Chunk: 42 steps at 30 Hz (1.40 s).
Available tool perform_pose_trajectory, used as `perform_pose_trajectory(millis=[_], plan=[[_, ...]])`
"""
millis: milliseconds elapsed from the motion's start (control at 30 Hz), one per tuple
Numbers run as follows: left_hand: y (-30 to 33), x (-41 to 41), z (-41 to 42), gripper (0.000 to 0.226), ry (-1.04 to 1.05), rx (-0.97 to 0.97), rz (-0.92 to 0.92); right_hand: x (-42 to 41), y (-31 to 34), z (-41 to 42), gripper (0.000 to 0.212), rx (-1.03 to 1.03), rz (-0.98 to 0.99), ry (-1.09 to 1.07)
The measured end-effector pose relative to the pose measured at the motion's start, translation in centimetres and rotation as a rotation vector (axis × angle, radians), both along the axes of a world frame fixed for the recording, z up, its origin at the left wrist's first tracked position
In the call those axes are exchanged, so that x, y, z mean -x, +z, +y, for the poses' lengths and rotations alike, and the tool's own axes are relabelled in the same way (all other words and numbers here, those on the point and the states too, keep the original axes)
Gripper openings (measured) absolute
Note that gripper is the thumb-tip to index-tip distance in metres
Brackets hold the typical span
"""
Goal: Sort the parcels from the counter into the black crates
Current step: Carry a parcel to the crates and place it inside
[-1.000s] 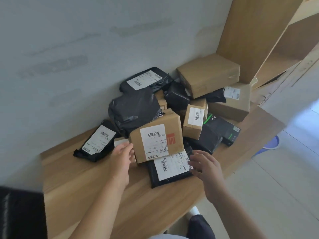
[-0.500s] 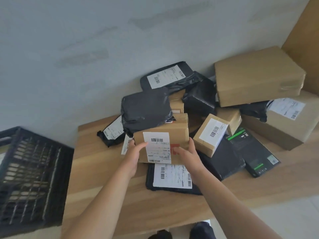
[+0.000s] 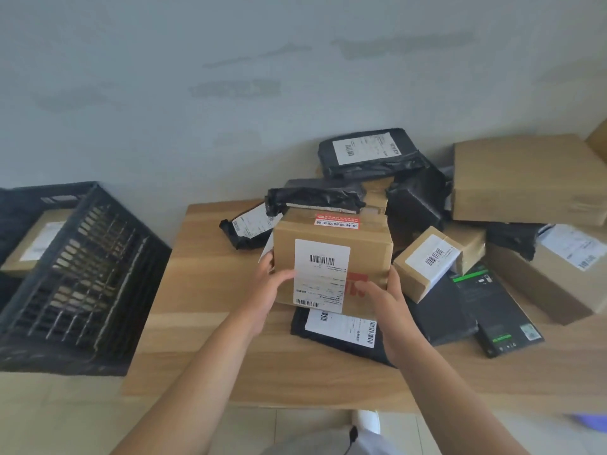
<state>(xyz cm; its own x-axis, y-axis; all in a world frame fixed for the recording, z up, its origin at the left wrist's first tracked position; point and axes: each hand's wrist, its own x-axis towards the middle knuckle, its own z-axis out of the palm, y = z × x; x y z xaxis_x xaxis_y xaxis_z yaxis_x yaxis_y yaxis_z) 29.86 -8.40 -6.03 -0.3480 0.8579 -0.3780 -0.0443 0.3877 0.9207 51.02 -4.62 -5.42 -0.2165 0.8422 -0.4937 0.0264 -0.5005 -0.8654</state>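
Item: cardboard box (image 3: 331, 257), being held above counter (image 3: 210, 290) pile, front face toward camera. Left hand (image 3: 267, 290) and right hand (image 3: 382, 298) gripping opposite sides, thumbs curling onto front. Advice: keeping level, swinging left toward black crate (image 3: 75, 274). Markings: white barcode label, red sticker; text illegible.

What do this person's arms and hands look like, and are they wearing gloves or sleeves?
No gloves: the left hand and right hand are bare. Both forearms are bare up to the frame edge, with no sleeve, watch, ring or bracelet showing.
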Motion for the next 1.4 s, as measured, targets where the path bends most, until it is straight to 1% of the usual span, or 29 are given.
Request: perform_pose_trajectory(millis=[67,100,233,267,333,400,500,667,700,733,767,833,867,900,967,1033,1133,1233,1300,1333,1367,1400], plan=[[-0.5,0.6,-1.9,0.046,0.0,0.0,-0.019,0.5,0.0,-1.6,0.052,-0.004,-0.022,0.014],[-0.7,0.9,-2.9,0.047,0.009,0.007,-0.034,0.9,-0.2,-2.5,0.054,-0.006,-0.031,0.021],[-1.7,2.0,-6.8,0.061,0.069,0.023,-0.092,2.7,-0.5,-5.9,0.068,-0.027,-0.053,0.047],[-1.7,2.2,-7.6,0.059,0.08,0.024,-0.1,3.0,-0.4,-6.6,0.068,-0.035,-0.051,0.054],[-1.8,2.6,-8.8,0.05,0.092,0.012,-0.113,3.5,-0.1,-7.7,0.062,-0.072,-0.061,0.067],[-1.9,3.2,-9.9,0.055,0.097,0.007,-0.122,3.9,-0.1,-8.3,0.057,-0.08,-0.072,0.078],[-2.1,4.5,-12.3,0.047,0.136,-0.015,-0.121,4.9,0.2,-9.4,0.05,-0.114,-0.082,0.118],[-2.7,7.2,-17.9,0.046,0.281,-0.046,-0.163,7.6,0.2,-12.5,0.051,-0.148,-0.058,0.254],[-2.8,7.8,-19.3,0.049,0.329,-0.048,-0.18,8.3,-0.1,-13.2,0.048,-0.128,-0.043,0.277],[-3.1,8.4,-20.6,0.057,0.38,-0.046,-0.188,9.0,-0.3,-13.8,0.043,-0.098,-0.028,0.29],[-3.4,8.9,-21.9,0.066,0.427,-0.037,-0.194,9.7,-0.7,-14.3,0.043,-0.048,-0.011,0.309],[-4.5,10.0,-24.3,0.073,0.512,-0.01,-0.222,11.1,-2.0,-15.0,0.074,0.051,0.006,0.368],[-5.1,10.6,-25.4,0.073,0.538,0.002,-0.235,11.8,-2.6,-15.3,0.084,0.084,0.01,0.397],[-5.5,11.0,-26.4,0.073,0.551,0.011,-0.246,12.5,-3.3,-15.6,0.087,0.104,0.02,0.411],[-6.4,11.7,-28.1,0.074,0.56,0.033,-0.251,14.0,-4.4,-16.1,0.086,0.129,0.027,0.411],[-6.8,12.2,-29.6,0.07,0.558,0.052,-0.26,15.3,-5.4,-16.7,0.082,0.126,-0.017,0.414],[-7.0,12.8,-31.0,0.066,0.481,0.108,-0.215,16.2,-7.0,-16.8,0.055,0.139,-0.044,0.413],[-6.9,13.8,-32.3,0.074,0.405,0.179,-0.162,16.6,-7.9,-17.0,0.041,0.171,-0.067,0.436],[-6.0,14.3,-32.9,0.078,0.36,0.232,-0.113,16.7,-8.2,-17.0,0.036,0.169,-0.089,0.46],[-5.2,14.6,-32.9,0.075,0.369,0.22,-0.075,16.6,-8.3,-17.0,0.037,0.164,-0.099,0.466],[-4.6,14.9,-32.8,0.073,0.364,0.204,0.008,16.6,-8.3,-17.1,0.04,0.156,-0.099,0.467],[-3.9,15.1,-32.4,0.079,0.345,0.19,0.144,16.5,-8.3,-17.0,0.043,0.149,-0.099,0.465]])
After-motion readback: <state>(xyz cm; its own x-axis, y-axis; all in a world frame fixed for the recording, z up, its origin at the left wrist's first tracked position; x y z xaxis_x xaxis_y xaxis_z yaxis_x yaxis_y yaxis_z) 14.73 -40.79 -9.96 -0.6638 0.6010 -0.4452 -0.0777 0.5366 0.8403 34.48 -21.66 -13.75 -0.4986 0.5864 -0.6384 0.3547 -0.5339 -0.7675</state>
